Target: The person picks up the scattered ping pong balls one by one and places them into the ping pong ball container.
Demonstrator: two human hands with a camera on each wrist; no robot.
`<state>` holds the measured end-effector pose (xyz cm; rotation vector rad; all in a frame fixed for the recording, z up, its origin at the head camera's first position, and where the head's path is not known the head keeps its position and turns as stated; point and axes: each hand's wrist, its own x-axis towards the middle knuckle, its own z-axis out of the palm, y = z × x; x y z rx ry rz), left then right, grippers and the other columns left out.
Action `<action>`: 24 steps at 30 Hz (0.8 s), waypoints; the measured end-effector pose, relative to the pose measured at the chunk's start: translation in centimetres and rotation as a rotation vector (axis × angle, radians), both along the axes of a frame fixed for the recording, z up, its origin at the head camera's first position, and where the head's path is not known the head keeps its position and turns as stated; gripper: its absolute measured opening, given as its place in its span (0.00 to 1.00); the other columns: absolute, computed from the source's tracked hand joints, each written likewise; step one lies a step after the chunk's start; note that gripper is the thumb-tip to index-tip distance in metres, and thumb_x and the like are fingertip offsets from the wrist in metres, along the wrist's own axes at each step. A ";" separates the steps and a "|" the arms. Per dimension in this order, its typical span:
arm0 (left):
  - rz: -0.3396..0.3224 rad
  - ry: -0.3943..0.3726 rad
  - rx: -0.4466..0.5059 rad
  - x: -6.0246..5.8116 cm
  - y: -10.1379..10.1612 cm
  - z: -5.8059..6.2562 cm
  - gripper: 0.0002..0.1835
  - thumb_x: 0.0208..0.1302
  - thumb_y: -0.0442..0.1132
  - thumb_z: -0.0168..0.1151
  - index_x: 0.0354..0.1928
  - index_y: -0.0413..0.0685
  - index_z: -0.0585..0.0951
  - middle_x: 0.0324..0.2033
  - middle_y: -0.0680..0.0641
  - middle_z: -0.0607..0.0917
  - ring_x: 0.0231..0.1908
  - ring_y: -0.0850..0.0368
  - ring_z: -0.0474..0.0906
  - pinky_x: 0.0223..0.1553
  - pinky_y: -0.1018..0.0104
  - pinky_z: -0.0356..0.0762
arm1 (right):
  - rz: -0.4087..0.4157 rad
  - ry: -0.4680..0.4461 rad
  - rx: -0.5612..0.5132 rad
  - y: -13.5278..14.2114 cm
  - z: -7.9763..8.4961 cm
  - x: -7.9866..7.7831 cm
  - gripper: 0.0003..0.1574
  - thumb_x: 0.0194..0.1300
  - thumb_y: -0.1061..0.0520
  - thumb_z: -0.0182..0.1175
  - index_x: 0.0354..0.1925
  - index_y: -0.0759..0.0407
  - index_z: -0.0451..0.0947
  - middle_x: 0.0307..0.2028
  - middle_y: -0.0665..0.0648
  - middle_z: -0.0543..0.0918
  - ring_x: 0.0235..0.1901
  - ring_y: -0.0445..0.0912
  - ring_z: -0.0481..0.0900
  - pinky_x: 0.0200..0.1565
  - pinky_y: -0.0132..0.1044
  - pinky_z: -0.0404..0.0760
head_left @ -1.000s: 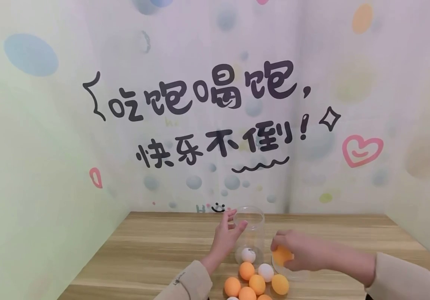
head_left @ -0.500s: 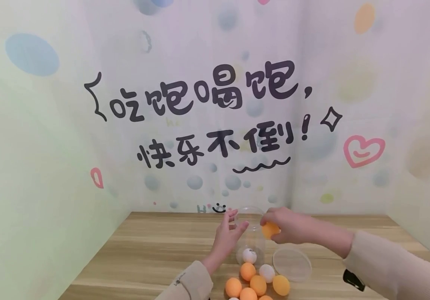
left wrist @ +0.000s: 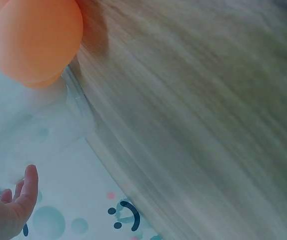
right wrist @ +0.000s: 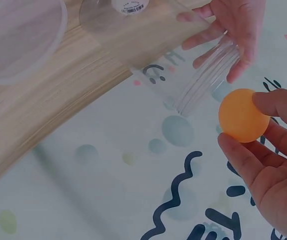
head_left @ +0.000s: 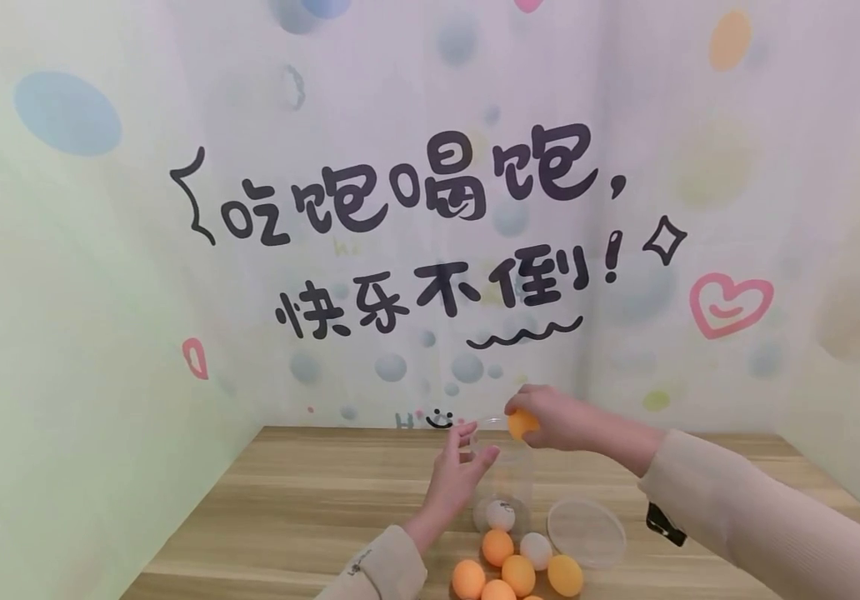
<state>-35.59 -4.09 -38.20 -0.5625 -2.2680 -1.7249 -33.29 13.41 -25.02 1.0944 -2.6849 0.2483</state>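
Observation:
A clear plastic jar (head_left: 511, 479) stands upright on the table; my left hand (head_left: 451, 483) holds it near the rim, thumb in front and fingers round the far side. My right hand (head_left: 568, 418) pinches an orange ping-pong ball (head_left: 523, 426) between thumb and fingertips. That ball is right at the jar's mouth, at its right side. In the right wrist view the ball (right wrist: 244, 115) is just beyond the threaded rim (right wrist: 206, 75). A white ping-pong ball (head_left: 501, 515) with dark print overlaps the jar's base. The left wrist view shows an orange ball (left wrist: 37, 40) close up.
Several orange balls (head_left: 517, 575) and a white ball (head_left: 536, 551) lie in front of the jar. A round translucent lid (head_left: 587, 533) lies flat to its right. The wood-grain table (head_left: 310, 500) meets a printed backdrop (head_left: 370, 375) behind the jar.
My right hand has lifted the orange ball from above the lid, up and leftward to the jar's mouth, uncovering the lid. The left hand and jar have stayed in place.

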 end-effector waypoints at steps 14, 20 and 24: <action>0.010 0.002 0.000 0.0 0.1 -0.1 0.29 0.60 0.53 0.58 0.59 0.47 0.65 0.58 0.37 0.70 0.46 0.47 0.74 0.41 0.58 0.78 | -0.086 -0.061 -0.043 -1.1 -1.6 -1.5 0.14 0.51 0.66 0.65 0.40 0.63 0.77 0.34 0.55 0.79 0.31 0.46 0.72 0.38 0.37 0.76; 0.010 -0.003 -0.002 0.0 0.1 -0.1 0.29 0.60 0.54 0.58 0.59 0.47 0.65 0.56 0.37 0.72 0.45 0.47 0.74 0.40 0.59 0.78 | -0.089 -0.067 -0.041 -1.3 -2.4 -1.7 0.13 0.50 0.66 0.66 0.38 0.62 0.78 0.33 0.54 0.79 0.31 0.45 0.72 0.37 0.36 0.76; 0.009 -0.002 -0.004 0.1 0.1 0.0 0.29 0.60 0.54 0.57 0.58 0.47 0.65 0.55 0.37 0.72 0.45 0.46 0.74 0.40 0.59 0.78 | -0.095 -0.082 -0.044 -1.3 -2.6 -1.8 0.14 0.50 0.66 0.65 0.38 0.62 0.78 0.33 0.55 0.79 0.31 0.45 0.72 0.37 0.36 0.76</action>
